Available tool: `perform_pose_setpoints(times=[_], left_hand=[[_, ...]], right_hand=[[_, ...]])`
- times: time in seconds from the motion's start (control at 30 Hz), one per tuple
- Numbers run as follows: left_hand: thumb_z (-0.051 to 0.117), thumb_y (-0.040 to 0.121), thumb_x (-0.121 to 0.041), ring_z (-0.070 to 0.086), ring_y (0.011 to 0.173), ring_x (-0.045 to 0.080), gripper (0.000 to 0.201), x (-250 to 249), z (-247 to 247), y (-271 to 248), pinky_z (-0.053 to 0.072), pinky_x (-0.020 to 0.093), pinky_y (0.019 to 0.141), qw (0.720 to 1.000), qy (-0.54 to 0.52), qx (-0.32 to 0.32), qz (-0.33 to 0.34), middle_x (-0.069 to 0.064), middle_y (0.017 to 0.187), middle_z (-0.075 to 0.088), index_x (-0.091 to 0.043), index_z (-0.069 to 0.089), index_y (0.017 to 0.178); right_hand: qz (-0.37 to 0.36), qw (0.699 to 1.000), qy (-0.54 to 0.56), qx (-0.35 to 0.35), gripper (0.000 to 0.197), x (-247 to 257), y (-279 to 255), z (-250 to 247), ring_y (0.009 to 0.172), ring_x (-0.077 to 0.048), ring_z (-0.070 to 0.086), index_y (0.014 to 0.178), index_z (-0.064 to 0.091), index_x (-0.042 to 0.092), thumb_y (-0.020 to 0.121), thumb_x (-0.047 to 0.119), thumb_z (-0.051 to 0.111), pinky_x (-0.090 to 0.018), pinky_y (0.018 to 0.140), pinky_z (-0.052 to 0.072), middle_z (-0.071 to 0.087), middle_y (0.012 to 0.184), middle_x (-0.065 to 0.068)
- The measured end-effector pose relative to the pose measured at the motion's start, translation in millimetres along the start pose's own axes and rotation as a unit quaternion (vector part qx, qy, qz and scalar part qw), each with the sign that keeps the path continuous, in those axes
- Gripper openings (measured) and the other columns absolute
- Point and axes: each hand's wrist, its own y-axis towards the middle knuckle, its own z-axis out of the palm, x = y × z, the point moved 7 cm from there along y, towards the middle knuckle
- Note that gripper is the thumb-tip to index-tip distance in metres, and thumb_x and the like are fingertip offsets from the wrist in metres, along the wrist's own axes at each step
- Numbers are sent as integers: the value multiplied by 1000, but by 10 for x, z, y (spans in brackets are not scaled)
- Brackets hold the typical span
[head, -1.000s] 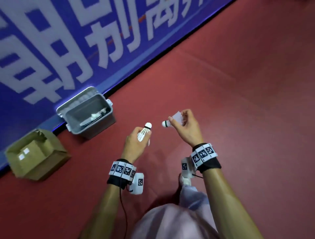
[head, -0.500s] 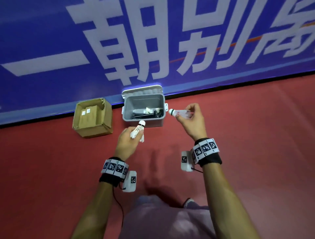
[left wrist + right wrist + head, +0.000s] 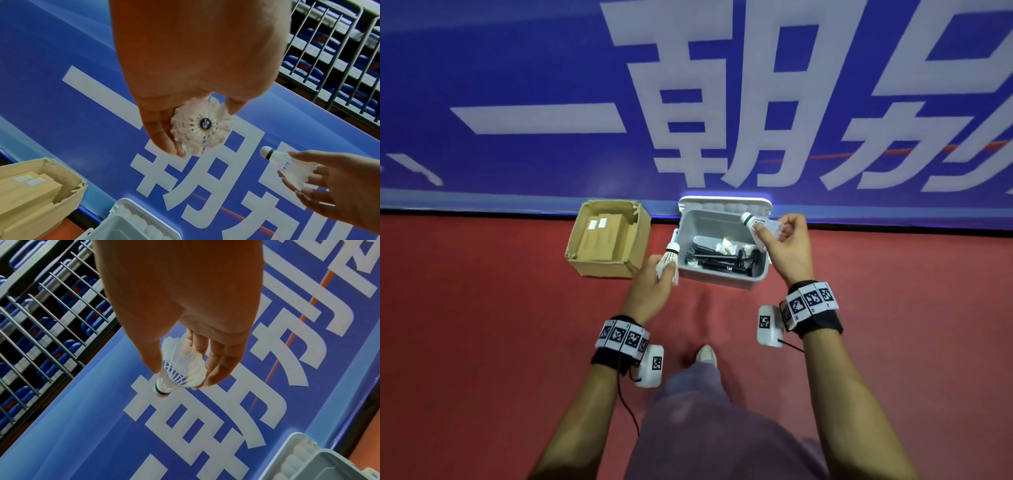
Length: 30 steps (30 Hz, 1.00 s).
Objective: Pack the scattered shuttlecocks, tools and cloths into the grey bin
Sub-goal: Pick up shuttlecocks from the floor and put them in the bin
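Note:
The grey bin stands open on the red floor against the blue banner; black tools and white shuttlecocks lie inside. My left hand holds a white feather shuttlecock, cork up, just left of the bin's front left corner. From the left wrist view its feather skirt sits between my thumb and fingers. My right hand pinches a white plastic shuttlecock with a green-banded cork, over the bin's right rim; the right wrist view shows its mesh skirt between thumb and fingers.
An open cardboard box with smaller brown boxes inside stands just left of the bin. The blue banner wall rises right behind both. My foot is on the red floor below the bin. Railings and blue seats lie beyond the banner.
The view has swung round and closed in on the bin. Both hands have moved forward with their shuttlecocks; the right one is now over the bin's right rim, the left beside its left corner.

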Motion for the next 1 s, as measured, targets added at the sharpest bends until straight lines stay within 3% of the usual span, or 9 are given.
perform_pose_setpoints(times=[0.13,0.23,0.37,0.47,0.6,0.7,0.8,0.9,1.0], left_hand=[[60,100,-34,64,93,16,26,-160,-35,965,48,32,81,998,41,51,22,-4,103,68,-17,58,120],[73,92,-32,57,81,2,32,-257,47,1544,41,28,70,995,63,75,19,-10,90,61,-15,50,108],[77,86,-37,65,85,22,45,-147,387,2244,47,32,68,988,88,119,-39,1,97,66,-21,42,110],[68,86,-53,65,100,24,57,-60,708,2706,53,37,86,978,130,151,-63,3,115,65,-21,45,128],[55,96,-32,65,90,22,44,-1,997,3158,46,30,75,958,182,194,-105,8,109,67,-12,51,135],[64,94,-39,66,106,32,47,130,1090,3461,52,34,84,936,243,208,-147,12,117,68,-13,50,130],[68,92,-47,67,103,34,57,297,1189,3710,50,37,81,915,288,219,-177,15,113,68,-10,46,128],[58,95,-52,66,96,31,45,607,1315,3883,46,34,78,895,326,234,-194,12,108,69,-15,54,121],[44,102,-42,66,107,34,31,771,1468,4009,46,32,79,881,342,274,-178,14,112,67,-18,59,115]], right_hand=[[22,1000,9,-13,47,208,602,280,47,2,41,102,43,18,84,31,85,-16,51,42,49,80,7],[46,999,0,-11,44,206,965,375,37,3,40,104,43,13,86,22,82,-19,43,39,47,72,7],[66,997,-30,-29,36,-71,1550,351,44,5,43,97,46,12,85,8,80,-22,53,39,47,72,7],[107,991,-77,-25,35,-501,2087,329,54,-3,46,90,48,13,83,14,82,-19,55,41,50,70,5],[176,977,-123,14,37,-1178,2849,369,68,-23,56,75,47,17,81,21,83,-43,72,51,59,72,-4],[257,953,-160,33,39,-1824,3256,432,84,-31,65,78,47,19,79,25,85,-46,81,56,65,84,-10],[333,926,-167,59,45,-2681,3599,584,92,-39,71,82,49,21,70,43,86,-57,84,58,69,93,-15],[352,913,-190,80,37,-2837,3769,769,94,-38,68,81,46,17,85,29,81,-50,88,56,68,101,-24],[360,905,-206,95,32,-3136,4002,886,85,-33,66,77,51,12,89,28,76,-42,78,54,68,90,-22]])
